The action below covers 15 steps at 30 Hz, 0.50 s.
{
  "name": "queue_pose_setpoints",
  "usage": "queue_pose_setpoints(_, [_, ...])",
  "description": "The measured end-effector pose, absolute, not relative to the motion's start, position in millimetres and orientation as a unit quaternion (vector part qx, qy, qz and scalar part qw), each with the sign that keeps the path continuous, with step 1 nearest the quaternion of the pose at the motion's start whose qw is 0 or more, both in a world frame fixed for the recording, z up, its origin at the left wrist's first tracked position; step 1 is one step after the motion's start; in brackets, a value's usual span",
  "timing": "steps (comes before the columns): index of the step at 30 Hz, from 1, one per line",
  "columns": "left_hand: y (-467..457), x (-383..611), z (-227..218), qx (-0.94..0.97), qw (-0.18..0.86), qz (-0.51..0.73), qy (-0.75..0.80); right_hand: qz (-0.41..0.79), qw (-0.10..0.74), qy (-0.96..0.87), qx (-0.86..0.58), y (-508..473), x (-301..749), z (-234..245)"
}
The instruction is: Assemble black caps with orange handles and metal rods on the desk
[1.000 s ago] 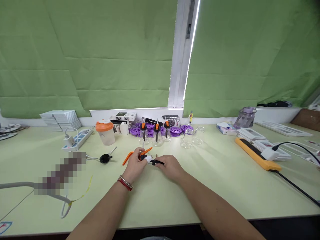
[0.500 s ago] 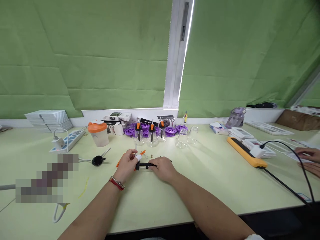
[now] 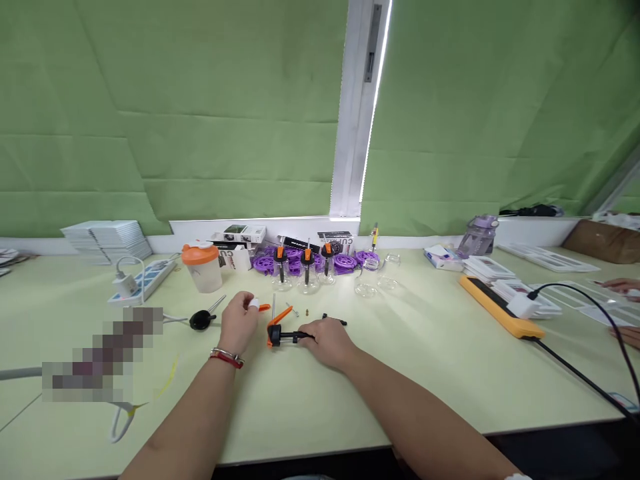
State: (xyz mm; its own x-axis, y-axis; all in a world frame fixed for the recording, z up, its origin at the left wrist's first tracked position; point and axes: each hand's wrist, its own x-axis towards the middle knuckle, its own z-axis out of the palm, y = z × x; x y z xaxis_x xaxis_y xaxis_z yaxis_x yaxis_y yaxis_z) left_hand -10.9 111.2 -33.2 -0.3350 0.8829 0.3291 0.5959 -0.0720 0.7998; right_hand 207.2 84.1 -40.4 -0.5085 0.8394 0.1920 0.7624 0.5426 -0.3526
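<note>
My right hand [image 3: 327, 340] is closed around a black rod-shaped part with a round black head [image 3: 275, 335], lying low over the table. Between the thumb and fingers of my left hand [image 3: 240, 323] is a small white piece [image 3: 255, 303], its kind too small to tell. An orange piece [image 3: 265, 307] shows just right of those fingers; whether it joins the white piece I cannot tell. Beside the black head lies a bent orange strip [image 3: 281, 316]. Behind it are a thin metal rod [image 3: 273, 305], a small screw-like piece [image 3: 296, 312] and a tiny brass-coloured piece [image 3: 307, 312].
Three glass jars with black-and-orange tops [image 3: 307, 270] stand before purple discs [image 3: 345, 263]. Clear glass vessels [image 3: 367, 283] are to their right. An orange-lidded cup [image 3: 203, 270], black round scoop-like piece [image 3: 201, 320] and power strip [image 3: 150, 280] are left. A yellow power strip [image 3: 500, 310] and another person's hands [image 3: 625, 287] are right.
My left hand has drawn back leftward from the black part with the white piece. The round black head and orange strip are now uncovered. My right hand keeps its hold.
</note>
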Motion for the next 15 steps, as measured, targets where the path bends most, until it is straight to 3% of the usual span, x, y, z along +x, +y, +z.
queue_pose_setpoints(3, [119.1,-29.3,-34.7,0.535,0.087,0.442,0.715,0.108,0.172,-0.865,-0.459,83.3,205.2,-42.0])
queue_pose_setpoints(8, [129.1,-33.9,-46.6,0.599,0.096,0.296,0.738,0.104,0.166,-0.866,-0.460,81.0,202.2,-42.7])
queue_pose_setpoints(15, [135.5,-34.1,-58.0,0.632,0.092,0.247,0.729,0.095,0.149,-0.866,-0.467,79.3,199.6,-42.5])
